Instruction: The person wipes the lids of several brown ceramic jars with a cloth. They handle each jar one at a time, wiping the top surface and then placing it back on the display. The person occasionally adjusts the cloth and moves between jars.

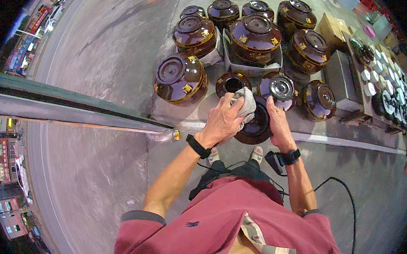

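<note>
My left hand (221,121) grips a bunched grey cloth (247,102) and holds it against a dark brown glazed round ceramic piece (252,136). Its far rim is partly hidden by the cloth. My right hand (280,127) clasps the right edge of this piece, thumb pointing up. Just beyond, a brown jar (223,86) shows a dark round opening, its near side covered by my hand and the cloth. To its right sits a shiny brown jar (267,82) with a ringed round top.
Several larger brown glazed jars (256,42) with yellow lettering stand beyond, two in white boxes. At left a metal post (80,109) rises from the ground beside a small can (176,135). Rows of white and black wares (374,77) cover a table at right. A black cable (351,201) hangs at my right.
</note>
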Demonstrator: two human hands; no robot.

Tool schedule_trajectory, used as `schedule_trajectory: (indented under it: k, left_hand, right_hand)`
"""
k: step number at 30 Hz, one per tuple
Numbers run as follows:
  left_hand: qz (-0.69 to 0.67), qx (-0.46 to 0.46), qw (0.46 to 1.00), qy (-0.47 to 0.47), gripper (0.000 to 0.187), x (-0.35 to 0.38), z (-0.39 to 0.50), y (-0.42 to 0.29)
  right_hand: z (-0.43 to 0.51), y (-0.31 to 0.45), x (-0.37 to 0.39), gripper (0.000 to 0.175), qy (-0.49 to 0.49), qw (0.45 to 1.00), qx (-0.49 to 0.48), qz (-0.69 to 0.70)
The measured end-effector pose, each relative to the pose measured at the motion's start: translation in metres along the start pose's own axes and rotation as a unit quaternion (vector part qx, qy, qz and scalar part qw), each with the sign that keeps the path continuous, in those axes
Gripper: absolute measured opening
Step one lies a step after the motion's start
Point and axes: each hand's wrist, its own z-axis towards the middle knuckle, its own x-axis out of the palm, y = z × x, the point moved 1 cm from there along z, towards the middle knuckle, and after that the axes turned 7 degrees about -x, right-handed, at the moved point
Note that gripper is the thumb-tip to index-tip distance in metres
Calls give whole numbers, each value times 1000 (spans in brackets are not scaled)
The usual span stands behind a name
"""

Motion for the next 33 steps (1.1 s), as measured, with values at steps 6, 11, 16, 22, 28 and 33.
schedule_trajectory:
  k: [6, 11, 16, 22, 28, 33]
  left_hand:
    - [40, 113, 992, 34, 64, -15, 5, 3]
    - [-28, 28, 999, 34, 59, -12, 8, 7]
    - [-104, 5, 994, -26, 41, -8, 13, 8]
    - [13, 97, 995, -21, 49, -5, 18, -2]
    - [38, 100, 993, 42, 54, 8, 28, -11]
    - [-121, -38, 991, -29, 36, 37, 23, -2]
  right_hand:
    - [-1, 13, 4, 70, 100, 985, 0, -138]
    - [1, 8, 8, 81, 87, 986, -48, -134]
    - [9, 1, 4, 86, 63, 994, 73, -48]
    - [3, 6, 5, 87, 32, 995, 32, -84]
    - [7, -8, -15, 81, 84, 992, -18, -93]
    - [25, -37, -46, 61, 75, 997, 30, -9]
